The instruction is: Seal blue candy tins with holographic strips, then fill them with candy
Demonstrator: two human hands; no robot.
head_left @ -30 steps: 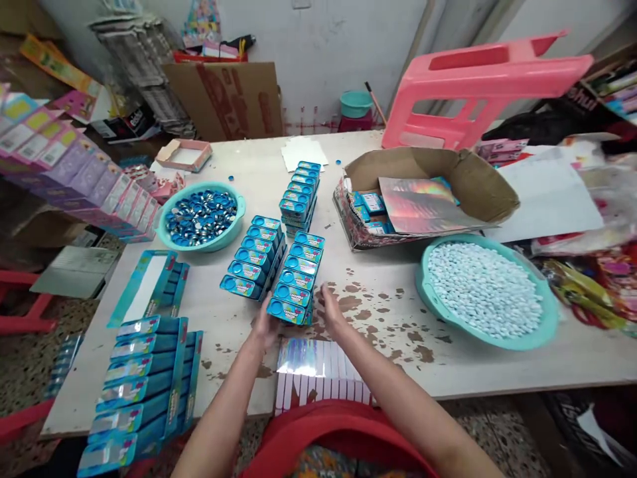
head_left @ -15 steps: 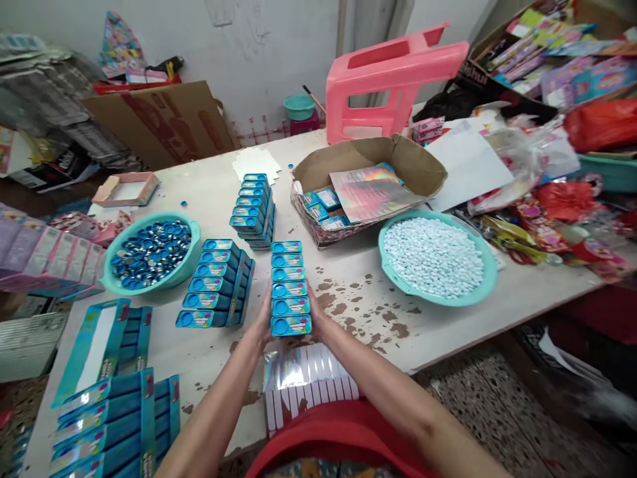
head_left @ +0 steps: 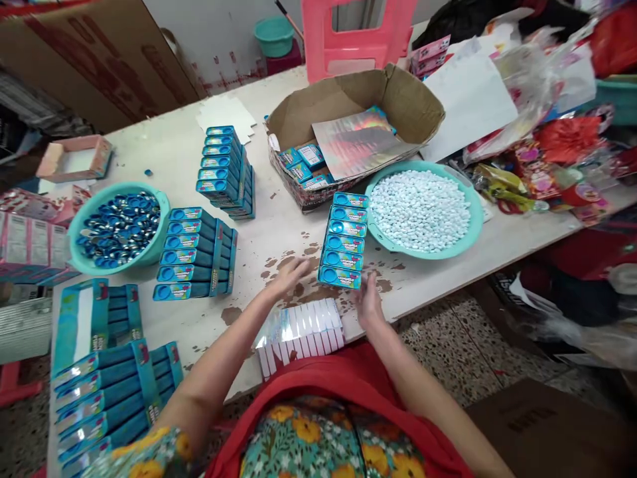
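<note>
We read the clock face from the row of blue boxes (head_left: 343, 243), which stands on the white table (head_left: 293, 232) with six printed tops showing, each bearing a round recess. At 8 o'clock we find the left hand (head_left: 290, 275), fingers stretched toward the row, wide and holding nothing, well clear of the boxes. At 5 o'clock we find the right hand (head_left: 369, 302), fingers loosely wide beside the row's near corner; we cannot tell whether the fingertips touch it. Between 2 and 3 o'clock, just beside the row, we note the bowl of white pieces (head_left: 421, 211); at 12, the cardboard tray (head_left: 415, 99) with small blue packs (head_left: 311, 156) inside. At 9 o'clock we observe the second stack (head_left: 194, 255), and beyond it the bowl of blue caps (head_left: 119, 229); at 10, the third stack (head_left: 226, 172). At 7 o'clock, near the table edge, we see the white-sided bundle (head_left: 301, 332); farther out at 8, a group of blue packages (head_left: 114, 392)
</note>
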